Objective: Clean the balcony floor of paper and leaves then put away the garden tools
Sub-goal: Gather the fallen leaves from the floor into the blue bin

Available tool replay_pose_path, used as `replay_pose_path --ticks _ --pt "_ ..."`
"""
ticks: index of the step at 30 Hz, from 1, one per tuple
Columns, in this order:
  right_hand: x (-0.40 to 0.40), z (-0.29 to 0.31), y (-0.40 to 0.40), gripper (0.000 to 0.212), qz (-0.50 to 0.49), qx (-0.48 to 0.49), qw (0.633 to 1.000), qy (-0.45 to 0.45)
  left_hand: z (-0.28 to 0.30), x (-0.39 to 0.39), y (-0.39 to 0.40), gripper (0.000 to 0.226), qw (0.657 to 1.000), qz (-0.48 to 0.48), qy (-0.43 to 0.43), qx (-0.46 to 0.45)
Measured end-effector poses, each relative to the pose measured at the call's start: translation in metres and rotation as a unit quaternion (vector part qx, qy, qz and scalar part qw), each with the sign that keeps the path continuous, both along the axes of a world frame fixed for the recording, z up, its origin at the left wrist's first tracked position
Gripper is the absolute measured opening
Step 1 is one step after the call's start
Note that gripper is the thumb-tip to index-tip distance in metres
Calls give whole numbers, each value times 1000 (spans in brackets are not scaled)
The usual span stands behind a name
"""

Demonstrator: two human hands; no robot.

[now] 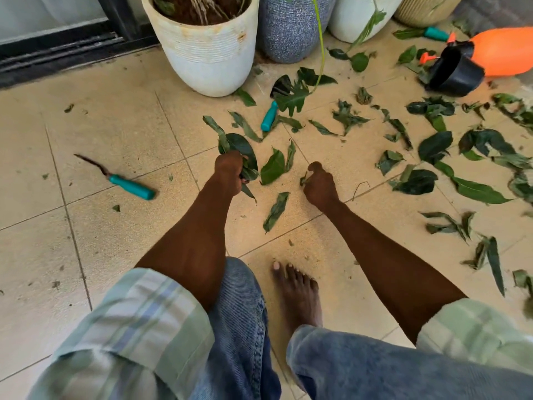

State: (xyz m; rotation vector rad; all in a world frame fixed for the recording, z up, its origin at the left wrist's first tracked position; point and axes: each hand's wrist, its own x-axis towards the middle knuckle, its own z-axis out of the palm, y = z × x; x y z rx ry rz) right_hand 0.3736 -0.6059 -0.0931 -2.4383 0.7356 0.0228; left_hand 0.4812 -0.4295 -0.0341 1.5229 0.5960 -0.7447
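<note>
My left hand [228, 171] grips a bunch of green leaves [239, 148] just above the beige tiled floor [115, 134]. My right hand [319, 184] is curled low over the tiles and pinches a small leaf [303, 178]. More cut leaves lie between and below the hands, such as one large leaf [272, 166] and a narrow leaf [276, 210]. Several others are strewn across the right side [432, 145]. A teal-handled hand tool with a dark metal blade [131, 186] lies to the left. A second teal handle [269, 116] lies among leaves ahead, and a third [436, 33] at the far right.
Plant pots stand along the back: a white one [207, 53], a speckled blue-grey one [288, 33], another white one [357, 18] and a beige one [424, 10]. A black pot [455, 73] lies on its side by an orange sprayer [504, 50]. My bare foot [298, 293] stands below the hands. A sliding-door track [57, 50] runs upper left.
</note>
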Motion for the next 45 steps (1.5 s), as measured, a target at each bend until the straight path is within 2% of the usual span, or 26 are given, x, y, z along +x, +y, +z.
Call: replay_pose_path --ticks 2,4,6,8,9,11,14,17,20,23,26,28,30,32,35,39,45 --pt "11 13 0 16 15 73 997 21 1 -1 1 25 1000 -9 1 3" --pt "19 28 12 11 95 115 987 61 3 -2 0 28 1000 -13 7 0" --pt "16 29 33 15 221 66 967 113 2 -3 -1 25 1000 -10 8 -3" --pt "4 18 55 20 306 -28 937 164 1 -3 0 22 1000 -6 8 -2" --pt "-4 11 63 19 329 -62 929 160 1 -3 1 23 1000 -6 9 -1" --pt "-16 -4 69 20 358 -68 924 111 1 -3 3 26 1000 -3 12 1" --pt "-25 -15 66 32 387 -93 914 83 3 -1 6 31 1000 3 14 -3" --pt "-21 -11 68 43 347 -87 932 56 2 1 10 30 1000 15 17 -11" --pt "7 -2 66 54 226 -32 973 22 -1 6 14 28 1000 24 12 -13" --pt "48 12 63 74 140 -1 990 -3 -5 10 20 23 999 40 14 -9" --pt "82 14 60 84 119 -27 990 68 -8 16 25 29 999 49 9 -1" --pt "89 6 57 75 135 -48 978 154 -11 18 26 30 999 51 8 1" --pt "84 -4 56 57 143 -49 973 173 -14 20 28 31 999 53 7 4" --pt "72 -15 57 44 142 -64 979 132 -18 22 29 32 999 53 8 0" --pt "51 -31 60 29 195 -113 972 71 -19 21 28 33 999 47 9 -4" --pt "31 -43 58 33 253 -140 957 37 -16 20 21 23 999 37 9 -3" --pt "18 -33 58 23 222 -192 956 -3 -15 17 17 20 999 32 8 -11"
